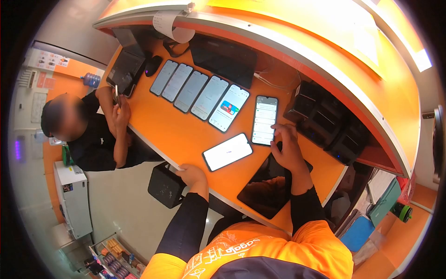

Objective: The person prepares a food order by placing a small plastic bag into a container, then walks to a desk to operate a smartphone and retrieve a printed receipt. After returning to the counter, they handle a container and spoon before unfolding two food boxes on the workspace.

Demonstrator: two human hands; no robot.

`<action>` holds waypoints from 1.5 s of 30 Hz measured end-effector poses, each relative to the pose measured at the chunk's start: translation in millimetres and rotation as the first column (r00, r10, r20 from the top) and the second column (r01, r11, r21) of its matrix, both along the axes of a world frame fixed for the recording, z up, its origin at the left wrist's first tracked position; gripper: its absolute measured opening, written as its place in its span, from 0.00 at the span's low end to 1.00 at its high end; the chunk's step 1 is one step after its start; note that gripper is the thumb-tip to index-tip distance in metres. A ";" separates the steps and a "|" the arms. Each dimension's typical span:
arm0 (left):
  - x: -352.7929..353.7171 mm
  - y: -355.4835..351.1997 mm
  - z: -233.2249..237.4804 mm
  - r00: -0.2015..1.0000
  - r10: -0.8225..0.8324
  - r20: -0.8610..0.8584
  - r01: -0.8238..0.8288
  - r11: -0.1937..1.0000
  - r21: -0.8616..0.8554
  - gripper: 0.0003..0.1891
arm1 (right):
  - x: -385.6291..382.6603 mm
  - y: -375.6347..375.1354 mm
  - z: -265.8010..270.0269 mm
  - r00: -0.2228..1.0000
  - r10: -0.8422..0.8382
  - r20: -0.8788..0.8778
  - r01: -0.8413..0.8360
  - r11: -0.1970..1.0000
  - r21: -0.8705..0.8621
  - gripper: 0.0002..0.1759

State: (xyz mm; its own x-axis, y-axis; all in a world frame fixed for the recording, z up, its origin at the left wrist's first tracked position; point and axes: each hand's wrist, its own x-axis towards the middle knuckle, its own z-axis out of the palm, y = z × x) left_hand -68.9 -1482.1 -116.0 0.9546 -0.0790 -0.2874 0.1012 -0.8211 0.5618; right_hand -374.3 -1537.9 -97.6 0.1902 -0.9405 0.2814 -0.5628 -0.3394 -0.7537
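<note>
My right hand (286, 148) is over the lower right part of a smartphone (265, 118) lying on the orange desk (181, 142). Its index fingertip meets the lit screen, which shows a list of white panels; the other fingers are partly bent and hold nothing. My left hand (193, 176) grips the desk's front edge, its fingers partly hidden. Between my hands lies another smartphone (227, 152), turned sideways with a nearly white screen. Under my right forearm rests a dark, glossy tablet (267, 186).
Several lit phones (209, 98) lie in a slanted row. Behind them are a dark flat panel (222, 60), a mouse (153, 66) and a laptop (125, 69). Black boxy devices (320, 116) stand at right. A person (100, 130) at left holds a phone. A black stool (166, 185) stands below.
</note>
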 end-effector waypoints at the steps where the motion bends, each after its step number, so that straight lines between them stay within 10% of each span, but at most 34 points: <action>1: 1.1 0.6 -1.6 1.000 0.000 -0.006 0.000 1.000 -0.004 0.26 | 0.1 0.2 0.9 1.000 0.000 -0.006 0.000 1.000 0.015 0.28; 45: 8.8 4.3 -12.3 0.999 -0.043 -0.012 0.044 0.998 0.039 0.27 | 2.6 1.3 -2.4 1.000 -0.017 -0.018 0.017 1.000 0.007 0.28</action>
State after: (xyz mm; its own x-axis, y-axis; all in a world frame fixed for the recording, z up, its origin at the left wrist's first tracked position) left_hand -60.1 -1477.8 -128.2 0.9472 -0.1088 -0.3016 0.0708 -0.8464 0.5278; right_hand -371.7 -1536.6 -100.0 0.1789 -0.9456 0.2717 -0.5820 -0.3244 -0.7457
